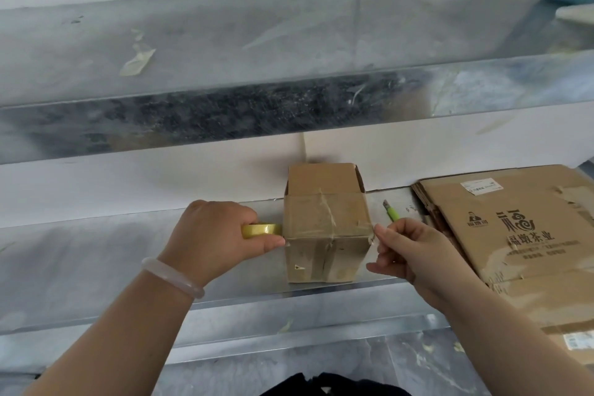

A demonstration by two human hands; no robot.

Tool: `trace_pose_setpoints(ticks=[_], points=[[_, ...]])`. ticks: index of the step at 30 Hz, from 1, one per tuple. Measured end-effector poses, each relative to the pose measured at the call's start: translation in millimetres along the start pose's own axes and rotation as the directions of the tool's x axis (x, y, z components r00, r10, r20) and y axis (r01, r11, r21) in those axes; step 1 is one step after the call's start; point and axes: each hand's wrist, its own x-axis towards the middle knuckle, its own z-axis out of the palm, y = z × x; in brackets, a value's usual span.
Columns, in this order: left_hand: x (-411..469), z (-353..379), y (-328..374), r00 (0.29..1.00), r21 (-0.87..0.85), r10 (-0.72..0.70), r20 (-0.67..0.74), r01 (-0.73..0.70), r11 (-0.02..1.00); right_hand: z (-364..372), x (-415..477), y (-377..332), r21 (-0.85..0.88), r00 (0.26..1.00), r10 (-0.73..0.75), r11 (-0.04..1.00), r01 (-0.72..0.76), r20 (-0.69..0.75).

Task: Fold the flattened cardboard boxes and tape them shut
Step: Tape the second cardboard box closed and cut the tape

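Small brown cardboard box [326, 228] stood on the grey metal shelf [96, 267] — left hand [212, 236] gripped a yellow tape roll [261, 230] against its left side; right hand [408, 251] pinched the tape end at its right edge. Flattened brown cardboard boxes [514, 235] lay just right.

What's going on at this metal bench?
A person is taping up a small cardboard box. The left hand grips a roll of yellow tape against the box's left edge, while the right hand pinches what looks like the tape end at its right corner. A stack of flattened boxes and a green cutter lie to the right.
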Motion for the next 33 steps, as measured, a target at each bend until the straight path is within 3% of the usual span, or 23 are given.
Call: trace_pose_setpoints(ticks=[4, 8, 11, 14, 16, 18, 20, 21, 23, 25, 26, 29, 33], points=[[4, 3, -2, 1.0, -0.01, 0.022, 0.018, -0.022, 1.0, 3, 10, 16, 0.192, 0.997, 0.009, 0.981, -0.023, 0.072], [6, 6, -6, 0.999, -0.033, 0.038, 0.032, -0.037, 0.999, 13, 20, 32, 0.436, 0.993, 0.021, 0.897, -0.068, 0.113], [6, 9, -6, 0.998, -0.066, 0.045, 0.039, -0.043, 0.997, 9, 27, 37, 0.471, 0.984, 0.056, 0.872, -0.132, 0.171], [6, 10, -6, 0.998, -0.086, 0.042, 0.039, -0.038, 0.996, 2, 32, 40, 0.456, 0.971, 0.074, 0.873, -0.173, 0.227], [7, 9, -7, 0.998, -0.097, 0.033, 0.046, -0.029, 0.995, -2, 30, 41, 0.398, 0.98, 0.066, 0.907, -0.138, 0.189], [8, 10, -8, 0.998, -0.109, 0.027, 0.05, -0.021, 0.994, -7, 26, 44, 0.205, 0.999, -0.011, 0.979, 0.002, 0.046], [8, 11, -9, 0.998, -0.113, 0.025, 0.059, -0.018, 0.993, -11, 22, 45, -0.089, 0.966, -0.224, 0.973, 0.213, -0.131], [8, 11, -9, 0.998, -0.113, 0.024, 0.061, -0.017, 0.993, -10, 19, 41, -0.229, 0.905, -0.389, 0.909, 0.348, -0.169], [8, 12, -8, 0.998, -0.114, 0.024, 0.059, -0.017, 0.993, -3, 14, 30, -0.508, 0.719, -0.695, 0.618, 0.601, 0.006], [7, 11, -8, 0.998, -0.116, 0.021, 0.062, -0.014, 0.993, 8, 15, 21, -0.662, 0.564, -0.764, 0.25, 0.707, 0.314], [6, 11, -8, 0.998, -0.12, 0.015, 0.068, -0.007, 0.993, 14, 17, 18, -0.685, 0.525, -0.745, 0.127, 0.718, 0.411], [5, 11, -9, 0.996, -0.143, -0.011, 0.091, 0.024, 0.989, 23, 19, 10, -0.692, 0.45, -0.73, -0.044, 0.72, 0.515], [2, 13, -8, 0.997, -0.144, -0.019, 0.081, 0.03, 0.989, 14, 14, -10, -0.708, 0.491, -0.554, -0.29, 0.644, 0.673]])
